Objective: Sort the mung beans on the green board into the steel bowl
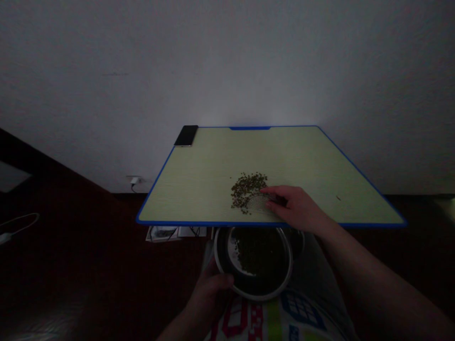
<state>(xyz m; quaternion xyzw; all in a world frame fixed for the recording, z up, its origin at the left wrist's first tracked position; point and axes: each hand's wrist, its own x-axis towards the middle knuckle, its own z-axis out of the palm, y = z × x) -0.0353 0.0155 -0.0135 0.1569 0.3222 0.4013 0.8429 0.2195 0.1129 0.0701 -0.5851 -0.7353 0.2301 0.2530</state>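
Note:
A small pile of dark green-brown beans [246, 189] lies on a pale yellow-green table top with a blue edge [199, 189]. My right hand [295, 206] rests on the table just right of the pile, its fingers stretched toward the beans and touching their near edge. Below the table's front edge, a round metal bowl [254, 263] holds more of the same beans. My left hand [211, 286] grips the bowl's left rim, thumb over the edge. The bowl sits over my lap, on patterned cloth.
A black phone [186, 135] lies at the table's far left corner. A white wall stands behind the table. A plug and cable [134, 182] sit at the wall's base; a white cord [17, 225] lies on the dark floor at left.

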